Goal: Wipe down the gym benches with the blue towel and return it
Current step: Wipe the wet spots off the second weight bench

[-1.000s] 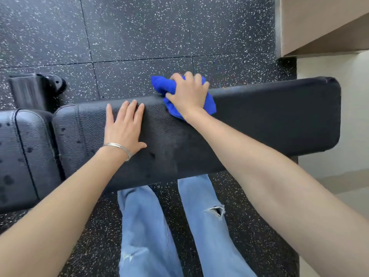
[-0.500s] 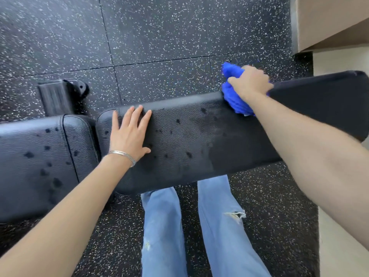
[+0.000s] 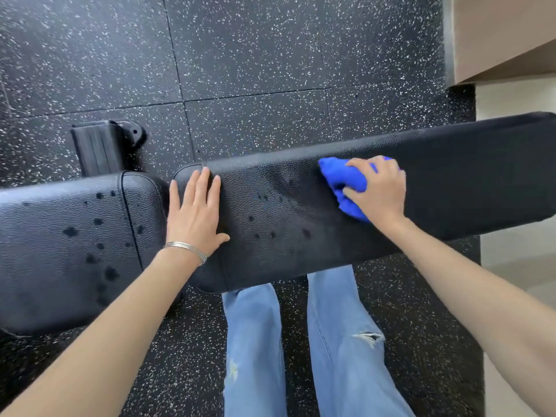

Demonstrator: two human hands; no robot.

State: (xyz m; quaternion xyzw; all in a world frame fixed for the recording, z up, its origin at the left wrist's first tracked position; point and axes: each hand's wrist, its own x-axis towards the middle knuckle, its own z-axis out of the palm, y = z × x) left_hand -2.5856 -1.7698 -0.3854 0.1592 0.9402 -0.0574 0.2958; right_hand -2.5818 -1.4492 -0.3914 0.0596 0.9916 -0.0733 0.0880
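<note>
The right hand [image 3: 376,191] is clenched around the bunched blue towel [image 3: 343,183], pressing it onto the top of the long black back pad [image 3: 451,182] of the gym bench, about midway along the pad. Bunching the cloth probably gives a thick wad that the palm can bear down on. The left hand [image 3: 197,215] lies flat and released, fingers spread, at the near end of the same pad, just beside the gap to the seat pad [image 3: 60,236]; it seems placed there to brace the body and steady the bench. Dark wet droplets [image 3: 272,234] dot the pad between the hands and also speckle the seat pad, so the wiping looks far from finished. The stretch to the right of the towel looks uniformly dark, though whether it is dry is hard to tell in this light.
</note>
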